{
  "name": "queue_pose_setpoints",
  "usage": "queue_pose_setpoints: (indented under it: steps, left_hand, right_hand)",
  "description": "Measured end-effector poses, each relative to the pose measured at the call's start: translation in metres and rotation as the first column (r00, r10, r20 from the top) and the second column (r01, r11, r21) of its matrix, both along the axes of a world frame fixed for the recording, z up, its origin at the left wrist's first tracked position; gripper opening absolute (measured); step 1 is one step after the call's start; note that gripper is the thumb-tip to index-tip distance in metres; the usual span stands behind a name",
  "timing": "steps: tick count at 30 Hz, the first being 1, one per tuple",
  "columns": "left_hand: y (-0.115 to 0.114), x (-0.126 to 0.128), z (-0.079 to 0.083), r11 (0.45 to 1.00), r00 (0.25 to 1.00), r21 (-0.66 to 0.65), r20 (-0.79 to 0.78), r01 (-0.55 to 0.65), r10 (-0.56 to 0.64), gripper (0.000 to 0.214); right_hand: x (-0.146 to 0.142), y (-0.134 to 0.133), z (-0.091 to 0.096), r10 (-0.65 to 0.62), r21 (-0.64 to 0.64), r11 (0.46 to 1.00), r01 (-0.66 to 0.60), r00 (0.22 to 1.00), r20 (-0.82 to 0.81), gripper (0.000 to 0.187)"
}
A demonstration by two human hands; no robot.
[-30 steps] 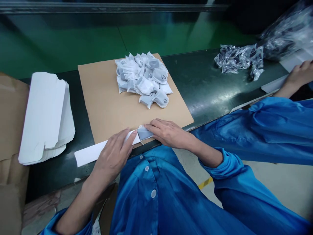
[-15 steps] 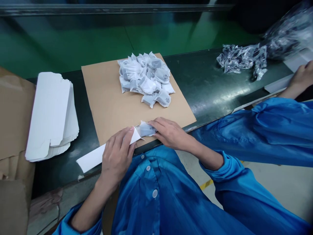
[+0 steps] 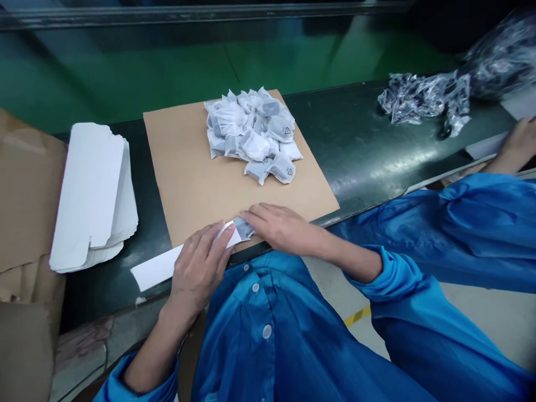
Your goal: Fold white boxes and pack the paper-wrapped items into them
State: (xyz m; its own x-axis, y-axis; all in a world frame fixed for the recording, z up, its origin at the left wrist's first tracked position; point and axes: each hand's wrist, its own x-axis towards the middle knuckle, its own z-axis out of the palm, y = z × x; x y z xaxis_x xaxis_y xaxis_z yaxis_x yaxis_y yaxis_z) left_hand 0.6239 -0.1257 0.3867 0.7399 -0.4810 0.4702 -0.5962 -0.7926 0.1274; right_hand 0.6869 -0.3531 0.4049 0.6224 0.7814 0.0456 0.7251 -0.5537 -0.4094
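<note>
Wrapped packet [image 3: 243, 228] lies at the open end of the white carton [image 3: 154, 269]; left hand [image 3: 199, 268] grips this carton, right hand [image 3: 280, 226] presses the packet with flat, open fingers.

Near edge of the cardboard sheet [image 3: 188, 178]: left hand [image 3: 200, 262] clasps the end of a long white carton [image 3: 153, 269], which juts past the sheet's near left corner onto the table [image 3: 368, 145]. Right hand [image 3: 278, 226], fingers flat, presses a small wrapped packet [image 3: 243, 228] against the carton's end. Far part of sheet: heap of packets [image 3: 253, 134]. Left of sheet: stack of flat carton blanks [image 3: 94, 192]. Well right of sheet: crumpled clear bags [image 3: 422, 97], and a co-worker's hand [image 3: 519, 142].
</note>
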Motion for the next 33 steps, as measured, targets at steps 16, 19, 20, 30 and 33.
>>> queue_pose_setpoints:
  steps: [16, 19, 20, 30, 33]
  left_hand:
    - [-0.011, 0.007, 0.021, 0.995, 0.995, -0.050, 0.045, -0.082, 0.084, 0.066]
    - [0.036, 0.021, 0.038, 0.906, 0.902, -0.030, 0.081, -0.423, 0.424, 0.071]
    - [0.055, 0.026, 0.040, 0.840, 0.838, -0.002, 0.068, -0.543, 0.542, 0.070]
    - [0.086, 0.039, 0.019, 0.603, 0.603, -0.043, 0.019, -0.796, 0.797, 0.023]
    - [0.039, 0.016, 0.009, 0.766, 0.752, -0.222, 0.164, -0.603, 0.639, 0.026]
  right_hand:
    - [-0.001, -0.008, 0.015, -0.390, 0.412, 0.672, 0.616, 0.766, -0.510, 0.038]
    - [0.047, -0.104, 0.036, -0.625, 0.295, 0.701, 0.649, 0.759, -0.184, 0.041]
    - [0.066, -0.138, 0.041, -0.671, 0.247, 0.700, 0.670, 0.735, -0.097, 0.044]
    - [0.056, -0.047, 0.030, -0.612, 0.396, 0.730, 0.558, 0.790, 0.015, 0.039]
    - [0.008, 0.052, 0.018, -0.046, 0.527, 0.670, 0.523, 0.738, -0.673, 0.064]
